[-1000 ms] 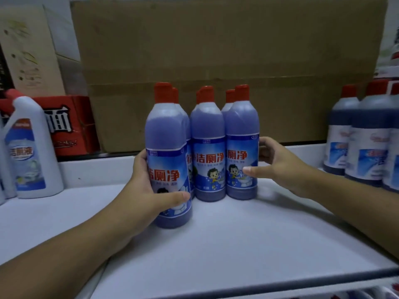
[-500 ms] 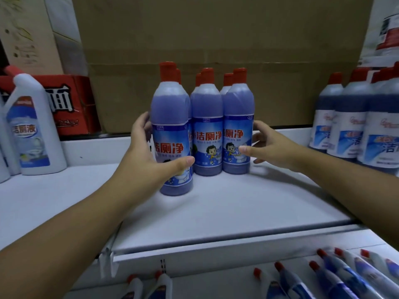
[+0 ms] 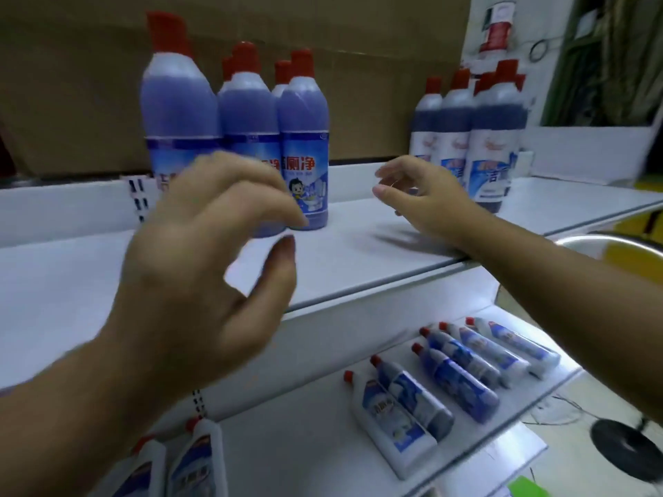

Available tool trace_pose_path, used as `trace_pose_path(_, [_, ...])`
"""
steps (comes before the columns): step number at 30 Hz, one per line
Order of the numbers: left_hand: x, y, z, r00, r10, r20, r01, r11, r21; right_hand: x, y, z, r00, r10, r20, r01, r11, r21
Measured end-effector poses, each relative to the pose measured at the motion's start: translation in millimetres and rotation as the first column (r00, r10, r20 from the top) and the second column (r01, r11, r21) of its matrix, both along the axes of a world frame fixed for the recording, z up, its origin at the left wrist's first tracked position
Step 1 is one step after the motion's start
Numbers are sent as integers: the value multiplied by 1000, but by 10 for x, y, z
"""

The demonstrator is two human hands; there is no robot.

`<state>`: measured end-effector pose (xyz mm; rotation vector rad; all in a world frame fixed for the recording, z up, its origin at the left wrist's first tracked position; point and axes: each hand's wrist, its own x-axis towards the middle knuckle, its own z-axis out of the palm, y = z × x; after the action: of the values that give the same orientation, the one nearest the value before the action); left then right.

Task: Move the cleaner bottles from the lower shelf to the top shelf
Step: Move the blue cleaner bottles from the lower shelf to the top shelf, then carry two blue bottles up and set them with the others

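Note:
Several purple cleaner bottles with red caps and blue labels stand clustered on the white top shelf. My left hand hovers in front of them, fingers curled and apart, holding nothing. My right hand is over the shelf to the right of the cluster, fingers spread and empty. On the lower shelf stand several more bottles, seen from above, red caps toward me.
A second group of darker bottles with white labels stands at the right of the top shelf. A brown cardboard box fills the back. White bottles sit at the lower left. A dark round object lies on the floor at the right.
Both hands have let go of the bottle cluster and pulled back toward me. The view has tilted down and right, so the lower shelf's bottles now show.

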<state>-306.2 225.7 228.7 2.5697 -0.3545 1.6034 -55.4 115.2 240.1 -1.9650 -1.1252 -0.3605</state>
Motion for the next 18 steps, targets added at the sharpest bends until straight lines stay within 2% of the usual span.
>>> trace_pose_path(2, [21, -258, -393, 958, -209, -194, 218, 976, 23, -224, -356, -131, 993, -57, 105, 39, 984, 173])
trace_pose_path(3, [77, -353, -625, 917, -233, -325, 252, 968, 15, -350, -559, -259, 990, -69, 123, 31, 956, 290])
trace_pose_path(4, [165, -436, -886, 852, -221, -474, 239, 971, -24, -476, -750, -447, 991, -75, 108, 27, 920, 392])
trace_pose_path(6, [362, -579, -1434, 581, -161, -798, -2, 980, -199, -678, -1091, -1025, 992, -122, 15, 102, 890, 444])
trace_pose_path(7, [433, -622, -1780, 463, -141, -875, -122, 968, -221, -737, -1228, -1368, 984, -172, -48, 177, 914, 365])
trace_pose_path(8, [498, -677, -2082, 317, -137, -939, -213, 954, -211, -776, -1348, -1708, 968, -220, -124, 238, 958, 158])
trace_pose_path(9, [514, -757, -2300, 189, -162, -968, -270, 940, -210, -812, -1464, -2036, 945, -257, -202, 225, 960, -167])
trace_pose_path(10, [510, -850, -2452, 83, -230, -970, -302, 922, -244, -844, -1584, -2334, 926, -249, -282, 97, 883, -460])
trace_pose_path(11, [497, -919, -2544, 16, -308, -951, -333, 895, -296, -859, -1691, -2568, 911, -196, -364, -68, 797, -600])
trace_pose_path(12, [484, -965, -2596, -13, -375, -927, -377, 860, -343, -865, -1781, -2722, 888, -135, -440, -198, 752, -629])
trace_pose_path(13, [489, -1007, -2614, 5, -411, -912, -414, 829, -376, -869, -1868, -2798, 862, -107, -495, -262, 743, -616])
trace_pose_path(16, [628, -1131, -2596, 118, -354, -928, -474, 801, -366, -759, -2139, -2863, 845, -163, -510, -215, 769, -602])
trace_pose_path(17, [722, -1221, -2570, 132, -336, -933, -471, 807, -357, -681, -2255, -2864, 848, -183, -498, -197, 763, -615])
trace_pose_path(18, [834, -1338, -2547, 109, -334, -936, -470, 813, -345, -595, -2384, -2852, 854, -200, -480, -182, 749, -637])
